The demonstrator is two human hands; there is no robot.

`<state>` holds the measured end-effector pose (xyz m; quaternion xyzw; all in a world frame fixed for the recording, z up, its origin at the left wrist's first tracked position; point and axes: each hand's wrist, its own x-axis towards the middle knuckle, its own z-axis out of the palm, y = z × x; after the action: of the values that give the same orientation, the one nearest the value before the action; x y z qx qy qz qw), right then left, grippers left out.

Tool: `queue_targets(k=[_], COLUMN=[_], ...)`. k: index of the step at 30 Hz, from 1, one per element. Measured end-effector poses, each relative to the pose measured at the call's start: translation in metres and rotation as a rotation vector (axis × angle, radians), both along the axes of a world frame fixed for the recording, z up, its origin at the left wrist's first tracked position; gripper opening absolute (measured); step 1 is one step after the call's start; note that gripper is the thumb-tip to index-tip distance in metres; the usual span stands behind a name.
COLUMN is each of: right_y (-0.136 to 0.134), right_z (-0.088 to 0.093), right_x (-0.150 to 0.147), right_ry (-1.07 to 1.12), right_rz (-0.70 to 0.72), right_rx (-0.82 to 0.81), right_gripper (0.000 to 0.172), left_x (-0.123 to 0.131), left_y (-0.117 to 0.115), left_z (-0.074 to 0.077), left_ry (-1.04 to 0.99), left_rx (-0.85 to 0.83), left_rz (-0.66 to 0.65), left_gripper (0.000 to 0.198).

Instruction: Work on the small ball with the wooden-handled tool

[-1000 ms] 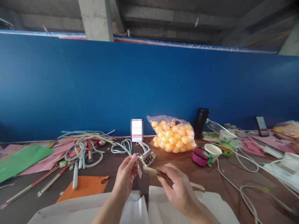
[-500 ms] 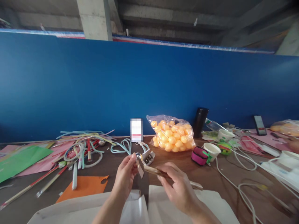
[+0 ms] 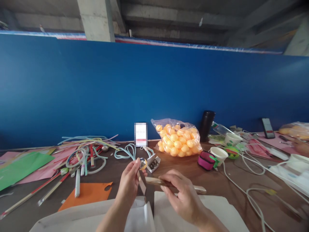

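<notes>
My left hand point(image 3: 129, 180) is closed, with thumb and fingers pinching a small round piece point(image 3: 143, 163) that has a shiny silver middle and a yellow rim. My right hand point(image 3: 181, 193) wraps around the wooden handle of a hammer point(image 3: 154, 181), which lies crosswise. Its flat grey head point(image 3: 142, 183) is beside my left fingers; whether it touches them I cannot tell. Just beyond stands a small open white box point(image 3: 156, 160) of little dark metallic pieces. White sheets point(image 3: 198, 212) lie under my forearms.
A clear bag of orange balls point(image 3: 178, 140) stands behind the box. Tubes and sticks point(image 3: 84, 158), coloured paper point(image 3: 26, 167) and an orange sheet point(image 3: 84, 193) lie left. Right are a magenta pouch point(image 3: 205, 160), paper cup point(image 3: 219, 154), black bottle point(image 3: 207, 125) and white cables point(image 3: 253, 196).
The hammer has shifted slightly left and down, and its head now sits lower. The round piece has turned, showing more of its yellow rim and silver middle.
</notes>
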<state>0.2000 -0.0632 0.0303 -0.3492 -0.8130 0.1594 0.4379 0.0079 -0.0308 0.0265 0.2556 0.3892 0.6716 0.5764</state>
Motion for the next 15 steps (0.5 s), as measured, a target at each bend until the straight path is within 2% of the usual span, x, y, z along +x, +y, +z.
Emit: queue_targets(k=[3, 11, 15], right_y=[-0.0014, 0.0012, 0.0003], right_z=[0.0009, -0.0009, -0.0027], right_x=[-0.0007, -0.0003, -0.0015], right_ry=[-0.011, 0.055, 0.031], right_rz=[0.012, -0.007, 0.001], right_rx=[0.024, 0.027, 0.032], right_gripper=[0.027, 0.024, 0.027], left_x=[0.0012, 0.0011, -0.0001], left_y=[0.0, -0.0019, -0.0017], left_z=[0.0012, 0.0031, 0.0018], left_ry=[0.046, -0.026, -0.027], left_rx=[-0.042, 0.004, -0.019], left_rz=[0.023, -0.007, -0.038], left_gripper=[0.032, 0.028, 0.037])
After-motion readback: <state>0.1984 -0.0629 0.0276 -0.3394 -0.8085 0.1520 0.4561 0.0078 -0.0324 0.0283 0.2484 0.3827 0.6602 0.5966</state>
